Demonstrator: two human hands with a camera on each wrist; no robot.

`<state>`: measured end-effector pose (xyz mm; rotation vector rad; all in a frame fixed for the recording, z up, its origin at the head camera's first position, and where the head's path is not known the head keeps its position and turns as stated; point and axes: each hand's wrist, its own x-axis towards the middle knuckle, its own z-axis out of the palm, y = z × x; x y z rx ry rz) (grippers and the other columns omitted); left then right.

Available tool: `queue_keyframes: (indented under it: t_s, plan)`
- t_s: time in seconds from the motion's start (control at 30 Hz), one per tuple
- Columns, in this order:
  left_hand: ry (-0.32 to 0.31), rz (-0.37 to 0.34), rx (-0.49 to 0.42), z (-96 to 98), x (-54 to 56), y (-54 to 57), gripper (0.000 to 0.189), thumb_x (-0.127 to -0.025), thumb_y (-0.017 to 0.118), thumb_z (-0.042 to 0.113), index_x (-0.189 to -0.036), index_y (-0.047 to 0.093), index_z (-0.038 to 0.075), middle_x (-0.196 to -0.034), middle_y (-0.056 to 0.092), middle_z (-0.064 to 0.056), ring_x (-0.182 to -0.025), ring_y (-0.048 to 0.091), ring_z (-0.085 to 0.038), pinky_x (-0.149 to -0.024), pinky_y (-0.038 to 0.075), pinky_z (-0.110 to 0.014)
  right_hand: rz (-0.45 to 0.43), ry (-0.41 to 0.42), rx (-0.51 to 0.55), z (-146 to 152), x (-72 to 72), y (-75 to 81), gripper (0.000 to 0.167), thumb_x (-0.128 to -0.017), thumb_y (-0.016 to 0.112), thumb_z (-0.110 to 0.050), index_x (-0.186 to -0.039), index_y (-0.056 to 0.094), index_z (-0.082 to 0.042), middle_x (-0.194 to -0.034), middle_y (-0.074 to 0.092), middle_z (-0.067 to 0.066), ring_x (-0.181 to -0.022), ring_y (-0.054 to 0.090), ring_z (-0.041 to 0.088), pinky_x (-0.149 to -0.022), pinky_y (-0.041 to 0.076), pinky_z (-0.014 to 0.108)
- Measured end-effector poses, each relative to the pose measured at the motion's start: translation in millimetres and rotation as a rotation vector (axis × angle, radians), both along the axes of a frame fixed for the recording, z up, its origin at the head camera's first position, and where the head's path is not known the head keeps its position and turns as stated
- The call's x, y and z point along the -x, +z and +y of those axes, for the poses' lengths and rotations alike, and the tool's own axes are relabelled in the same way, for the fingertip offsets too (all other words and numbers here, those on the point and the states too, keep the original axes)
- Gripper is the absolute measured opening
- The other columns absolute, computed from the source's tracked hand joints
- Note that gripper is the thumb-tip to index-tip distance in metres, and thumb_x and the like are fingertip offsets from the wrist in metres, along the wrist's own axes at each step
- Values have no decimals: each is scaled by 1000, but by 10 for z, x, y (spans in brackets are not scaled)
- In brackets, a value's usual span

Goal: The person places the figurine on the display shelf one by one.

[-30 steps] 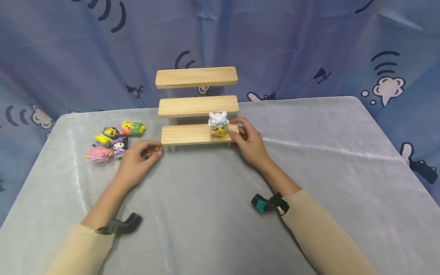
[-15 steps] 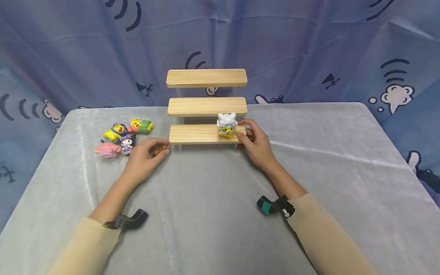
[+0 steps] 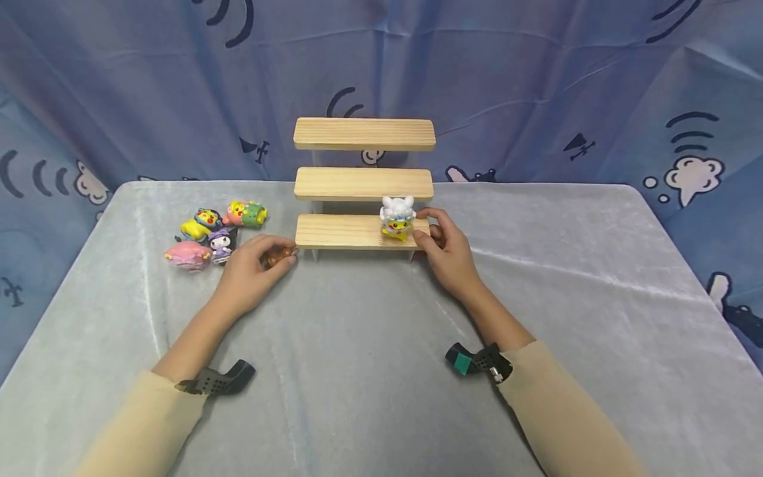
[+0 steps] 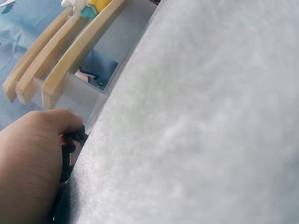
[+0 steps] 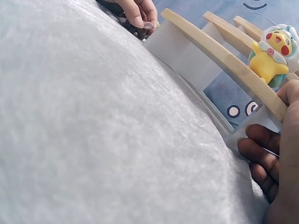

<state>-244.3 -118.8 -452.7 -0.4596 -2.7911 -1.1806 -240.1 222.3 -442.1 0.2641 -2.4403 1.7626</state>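
A three-tier display stand (image 3: 340, 232), with wooden boards on clear supports, stands at the table's back. A yellow figurine in a white hood (image 3: 397, 222) is upright near the right end of its lowest board. My right hand (image 3: 447, 255) grips that end, its curled fingers (image 5: 261, 154) below the board beside the clear support. At the opposite end, low over the cloth, my left hand (image 3: 250, 271) pinches a small shiny brown thing (image 3: 277, 256) between thumb and fingers; they mostly hide it, so I cannot tell its kind.
Several figurines lie left of my left hand: a pink one (image 3: 188, 255), a yellow one with a blue hood (image 3: 199, 225), a green and pink one (image 3: 246, 214) and a purple and black one (image 3: 222, 245). A blue printed curtain (image 3: 507, 86) hangs behind the grey-clothed table (image 3: 369, 371).
The head view has shifted, so the whole scene sits further right in it. Both hands keep their places at the stand's two ends, and the hooded figurine has not moved on its board.
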Motion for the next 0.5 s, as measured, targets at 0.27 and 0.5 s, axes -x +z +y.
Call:
queue_keyframes:
  t_s: [0.27,0.5]
  plan:
    - [0,-3,-5,16,4,-11,24,-94,70,20,-116,72,10,-103,71,-9,-86,60,-20,-78,46,-36,5,-9,-22,23,7,-32,30,-102,58,-13,-130,54,-3,-71,57,23,-60,55,13,-53,39,20]
    - [1,0,-3,-2,-2,4,24,-95,70,19,-116,71,9,-106,72,-10,-89,62,-20,-79,47,-37,11,-5,-7,1,10,-14,29,-102,57,-13,-130,54,-4,-69,57,14,-62,58,12,-59,49,22]
